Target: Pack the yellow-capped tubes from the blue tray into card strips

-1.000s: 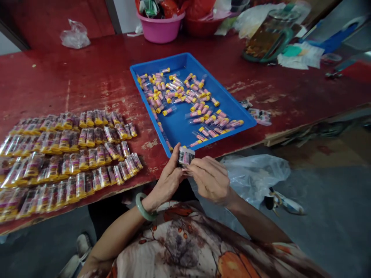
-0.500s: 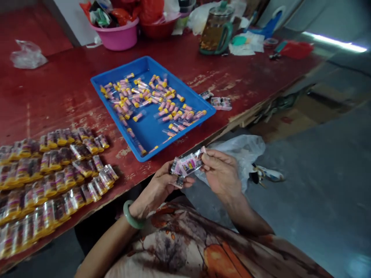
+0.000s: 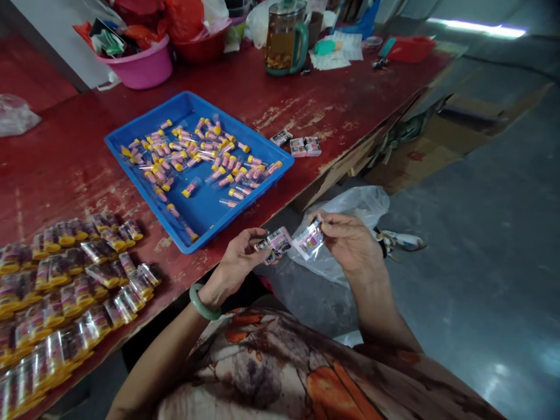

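Note:
My left hand [image 3: 240, 256], with a green bangle [image 3: 203, 302] at the wrist, is closed on a few small printed labels [image 3: 277, 241] in pink, white and black. Between thumb and fingers, my right hand [image 3: 352, 242] pinches a single printed label [image 3: 310, 239] of the same kind. Both hands are over my lap, just off the table's edge. Beyond them lies a blue tray [image 3: 192, 244] of small clear tubes with yellow caps and pink contents. Stacks of similar labels [image 3: 305, 147] lie right of the tray.
Rows of dark-wrapped tubes with yellow ends [image 3: 70, 291] cover the left of the red table [image 3: 245, 87]. Behind the tray stand a pink basin [image 3: 140, 67] and a glass teapot [image 3: 280, 44]. A clear plastic bag [image 3: 354, 204] hangs below the table's edge.
My right hand has drawn one label away to the right from those in my left hand. The view has shifted, so the tray and table appear further left.

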`<state>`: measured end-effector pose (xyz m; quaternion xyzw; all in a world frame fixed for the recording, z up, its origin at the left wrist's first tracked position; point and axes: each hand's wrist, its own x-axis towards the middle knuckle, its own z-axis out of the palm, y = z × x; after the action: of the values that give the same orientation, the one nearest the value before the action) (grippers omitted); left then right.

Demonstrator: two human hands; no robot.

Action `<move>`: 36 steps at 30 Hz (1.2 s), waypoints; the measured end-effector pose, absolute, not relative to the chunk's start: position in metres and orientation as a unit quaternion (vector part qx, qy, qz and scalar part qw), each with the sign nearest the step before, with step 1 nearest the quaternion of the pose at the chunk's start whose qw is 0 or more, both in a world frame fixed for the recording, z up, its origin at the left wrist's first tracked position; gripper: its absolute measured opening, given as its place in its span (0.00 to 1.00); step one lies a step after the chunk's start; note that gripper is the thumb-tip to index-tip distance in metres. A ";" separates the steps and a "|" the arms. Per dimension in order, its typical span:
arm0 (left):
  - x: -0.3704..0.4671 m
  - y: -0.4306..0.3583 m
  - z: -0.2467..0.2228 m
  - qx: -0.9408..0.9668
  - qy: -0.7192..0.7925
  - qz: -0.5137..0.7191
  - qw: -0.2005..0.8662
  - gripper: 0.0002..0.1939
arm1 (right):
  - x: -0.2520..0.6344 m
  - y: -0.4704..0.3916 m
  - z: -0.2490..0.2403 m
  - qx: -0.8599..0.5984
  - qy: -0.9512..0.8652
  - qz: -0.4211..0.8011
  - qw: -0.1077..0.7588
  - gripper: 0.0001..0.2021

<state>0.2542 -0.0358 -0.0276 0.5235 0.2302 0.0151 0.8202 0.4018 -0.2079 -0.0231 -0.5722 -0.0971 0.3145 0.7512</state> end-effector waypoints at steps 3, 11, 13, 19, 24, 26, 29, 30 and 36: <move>0.258 -0.037 -0.028 0.526 0.210 0.014 0.824 0.23 | 0.404 -0.213 -0.024 -0.564 -0.147 0.360 0.728 0.07; 0.259 -0.044 -0.043 0.728 0.185 0.206 0.628 0.13 | 0.391 -0.217 -0.038 -0.590 -0.192 0.329 0.712 0.03; 0.254 -0.043 -0.051 0.801 0.135 0.257 0.523 0.08 | 0.389 -0.226 -0.035 -0.580 -0.213 0.324 0.717 0.02; 0.239 -0.029 -0.061 0.889 -0.068 0.233 0.388 0.09 | 0.378 -0.236 -0.028 -0.529 -0.185 0.377 0.737 0.06; 0.242 -0.026 -0.052 0.880 -0.160 0.223 0.388 0.10 | 0.380 -0.224 -0.030 -0.518 -0.164 0.390 0.743 0.07; 0.242 -0.025 -0.051 0.878 -0.182 0.246 0.369 0.12 | 0.382 -0.221 -0.030 -0.524 -0.162 0.390 0.740 0.07; 0.240 -0.027 -0.057 0.880 -0.203 0.274 0.330 0.13 | 0.382 -0.217 -0.031 -0.526 -0.143 0.382 0.747 0.07; 0.239 -0.029 -0.060 0.883 -0.192 0.275 0.329 0.13 | 0.381 -0.216 -0.031 -0.526 -0.138 0.379 0.749 0.07; 0.243 -0.049 -0.067 0.869 -0.004 0.367 0.330 0.11 | 0.369 -0.210 -0.037 -0.518 -0.072 0.335 0.784 0.07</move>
<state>0.2426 -0.0490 -0.0670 0.8694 -0.0039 0.3673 0.3304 0.3691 -0.2098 -0.0370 -0.5176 -0.0719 0.3349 0.7840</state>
